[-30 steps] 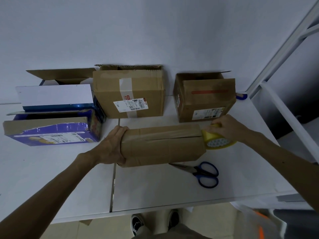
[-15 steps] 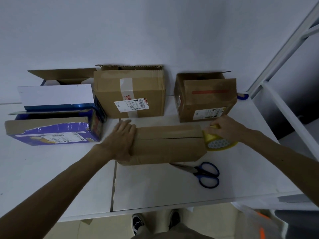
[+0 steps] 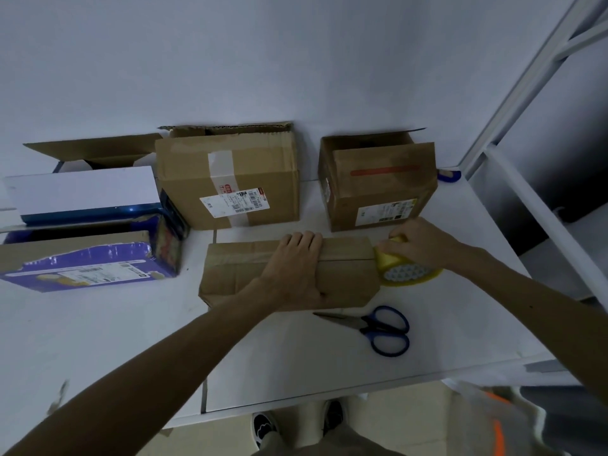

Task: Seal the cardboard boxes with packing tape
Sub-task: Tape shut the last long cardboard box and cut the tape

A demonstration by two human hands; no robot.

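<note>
L hand slid right to mid-top of box, fingers straight, pressing flat. R hand fingers curl round yellow tape roll at box's right end. Box: creased brown cardboard, oblong, frame center.

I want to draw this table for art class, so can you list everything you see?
flat box: one, brown, middle of the table
tape roll: one, yellow, at the flat box's right end
scissors: one pair, blue handles, in front of the flat box
labelled box: one, brown with a white label, back middle
striped box: one, brown with a red stripe, back right
blue box: one, blue, open, on the left
white box: one, white top, behind the blue box
open box: one, brown, back left
table: one, white
shoes: two, dark, below the table edge
left hand: one, flat on the flat box
right hand: one, gripping the tape roll
</note>
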